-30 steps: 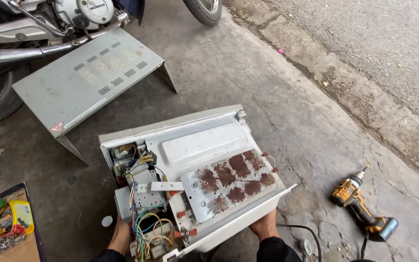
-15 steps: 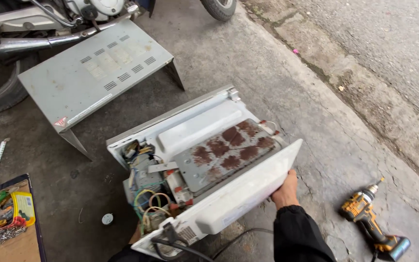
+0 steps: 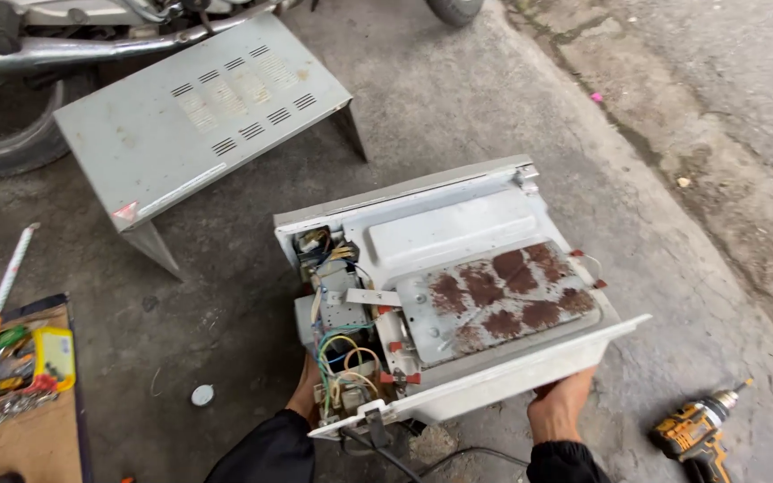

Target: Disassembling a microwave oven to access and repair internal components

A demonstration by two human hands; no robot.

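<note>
An opened white microwave oven body (image 3: 458, 228) with its cover off sits on the concrete, tilted up toward me. Rust patches (image 3: 503, 295) spot its inner metal plate, and coloured wires and parts (image 3: 337, 335) fill its left bay. My left hand (image 3: 304, 394) grips the near left corner under the wiring. My right hand (image 3: 561, 407) holds the near front edge on the right. A black power cord (image 3: 404, 465) trails from below the oven.
The removed grey metal cover (image 3: 199, 116) stands behind the oven. A motorbike wheel (image 3: 2, 134) is at far left. A tool tray (image 3: 20, 367) with screwdrivers lies at left, a yellow cordless drill (image 3: 695, 434) at right, and a small white disc (image 3: 201, 394) rests on the floor.
The oven has swung back from a leftward twist and dropped lower. My right hand moved from its right side to the near front edge. The drill now lies closer to that hand.
</note>
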